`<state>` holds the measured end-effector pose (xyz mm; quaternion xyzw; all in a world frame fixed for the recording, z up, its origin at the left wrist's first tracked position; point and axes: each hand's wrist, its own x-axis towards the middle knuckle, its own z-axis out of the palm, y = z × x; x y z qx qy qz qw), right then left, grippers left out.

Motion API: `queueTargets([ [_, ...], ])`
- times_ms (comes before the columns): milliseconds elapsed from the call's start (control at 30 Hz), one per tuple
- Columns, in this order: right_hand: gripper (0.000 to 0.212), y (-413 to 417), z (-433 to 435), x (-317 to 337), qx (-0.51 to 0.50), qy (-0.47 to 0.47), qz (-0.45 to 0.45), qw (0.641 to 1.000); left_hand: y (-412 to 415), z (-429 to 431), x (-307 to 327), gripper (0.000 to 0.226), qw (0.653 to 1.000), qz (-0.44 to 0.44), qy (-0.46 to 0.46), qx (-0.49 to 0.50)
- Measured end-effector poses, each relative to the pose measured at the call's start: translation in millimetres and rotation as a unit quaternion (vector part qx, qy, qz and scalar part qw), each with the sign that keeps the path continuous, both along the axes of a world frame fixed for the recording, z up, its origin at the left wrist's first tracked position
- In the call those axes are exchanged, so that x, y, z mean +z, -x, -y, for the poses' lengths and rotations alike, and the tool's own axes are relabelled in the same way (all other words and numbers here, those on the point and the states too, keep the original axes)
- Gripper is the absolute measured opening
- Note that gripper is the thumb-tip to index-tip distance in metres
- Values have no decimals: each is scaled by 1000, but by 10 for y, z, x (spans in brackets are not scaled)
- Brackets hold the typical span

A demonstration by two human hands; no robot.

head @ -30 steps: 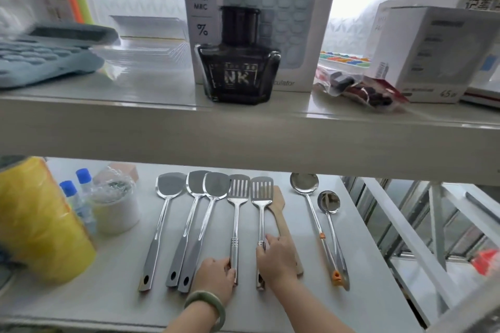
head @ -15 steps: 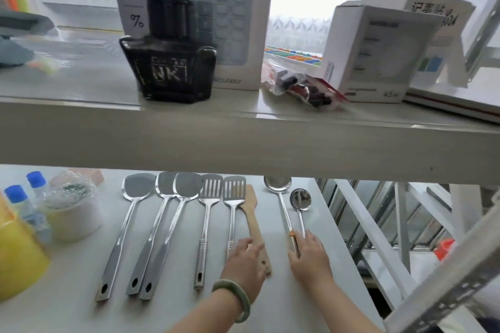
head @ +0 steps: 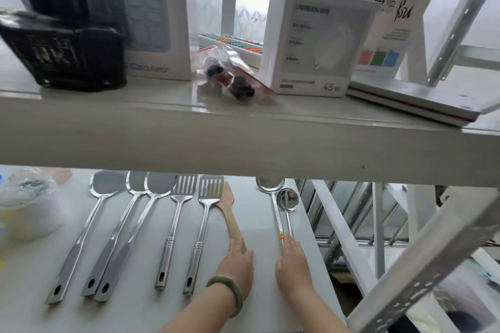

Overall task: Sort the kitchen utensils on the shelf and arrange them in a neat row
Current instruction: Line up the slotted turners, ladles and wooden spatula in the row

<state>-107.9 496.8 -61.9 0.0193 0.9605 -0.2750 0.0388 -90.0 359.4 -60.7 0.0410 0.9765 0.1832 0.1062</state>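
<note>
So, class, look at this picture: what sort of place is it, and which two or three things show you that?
Probably a storeroom or stock corner with metal shelving, not a kitchen. Boxed goods such as a charger box and a calculator box sit above, and spatulas lie in a row below.

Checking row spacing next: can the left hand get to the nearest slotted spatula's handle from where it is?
Probably yes. The left hand rests on the wooden spatula, and the slotted spatula lies right beside it to the left with bare shelf between and nothing over its handle.
</note>
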Motion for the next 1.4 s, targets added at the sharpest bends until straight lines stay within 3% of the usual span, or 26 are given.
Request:
queueTargets([
  [167,69,-23,-68,22,-15,13,-12,1000,-18,-148,-11,39,999,15,14,-45],
  [267,70,-27,-60,30,-14,8,-8,1000,-80,-141,11,38,996,-18,7,-81],
  [467,71,-53,71,85,-12,19,12,1000,-157,38,86,21,989,-43,-79,-115],
  [533,71,-62,132,88,-11,19,7,1000,-144,168,90,11,988,-107,-99,-46],
  [633,68,-78,196,93,-17,14,6,1000,-113,468,113,33,976,-192,-27,97],
  [700,67,-86,228,108,-18,14,8,1000,-119,632,169,36,976,-156,5,151],
  [800,65,-97,302,158,-15,19,9,1000,-79,779,126,36,984,-89,-1,154],
  [1067,63,-120,501,169,14,30,30,999,-29,914,83,26,976,-66,2,205],
  [1100,61,-133,532,165,11,15,28,999,-29,939,87,25,976,-64,3,210],
  [1167,54,-159,599,106,-2,-74,-81,994,-23,986,86,25,974,-62,2,218],
  [1267,42,-216,718,87,58,-136,-160,976,-50,1023,94,26,975,-70,5,211],
  [1400,53,-259,874,152,76,-183,-99,975,-111,1012,94,29,977,-84,4,198],
])
